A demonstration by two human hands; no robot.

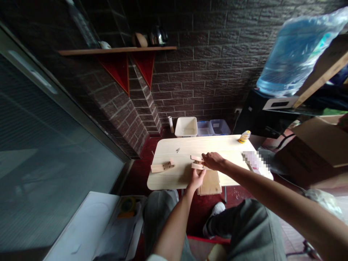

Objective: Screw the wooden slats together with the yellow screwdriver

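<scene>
My left hand (pixel 197 178) grips a small assembly of pale wooden pieces (pixel 197 166) from the near side, its thumb and fingers closed around the lower piece. Over the right end of that assembly is my right hand (pixel 214 160), fingers pinched together; whatever they hold is hidden. A second wooden bar (pixel 196 158) lies along the far side of the assembly. Under both hands, a flat wooden board (pixel 210 184) sticks out past the table's front edge. To the left rests another joined wooden part (pixel 160 168) with dark holes. Several small metal screws or pins (pixel 177 149) lie behind it.
The light wooden table (pixel 168 181) has a yellow-capped clear bottle (pixel 244 136) at its back right corner. Behind it stand a white bin (pixel 186 127) and blue plastic bins (pixel 219 127). A white open case (pixel 89 224) is at lower left, and a cardboard box (pixel 323 141) at right.
</scene>
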